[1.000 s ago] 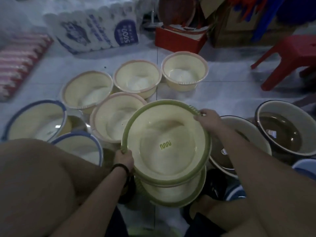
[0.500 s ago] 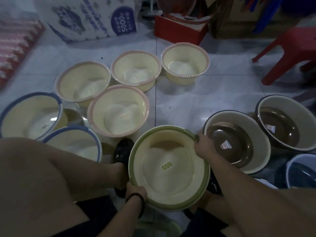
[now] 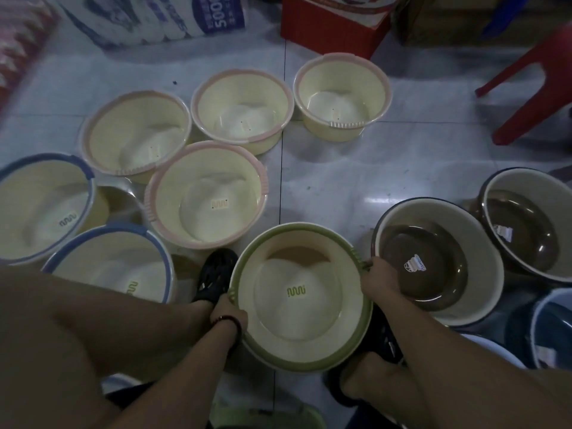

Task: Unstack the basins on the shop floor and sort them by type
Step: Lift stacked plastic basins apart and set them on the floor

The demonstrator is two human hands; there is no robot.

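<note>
A person's left hand (image 3: 228, 311) and right hand (image 3: 379, 278) grip opposite sides of a green-rimmed basin (image 3: 298, 323), held low between the shoes above the tiled floor (image 3: 340, 181). Pink-rimmed basins (image 3: 205, 193) stand beyond it, blue-rimmed basins (image 3: 111, 267) to its left, brown basins (image 3: 433, 267) to its right.

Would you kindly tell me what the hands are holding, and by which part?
The green-rimmed basin, by its rim: the left hand at the near-left edge, the right hand at the ribbed right edge.
</note>
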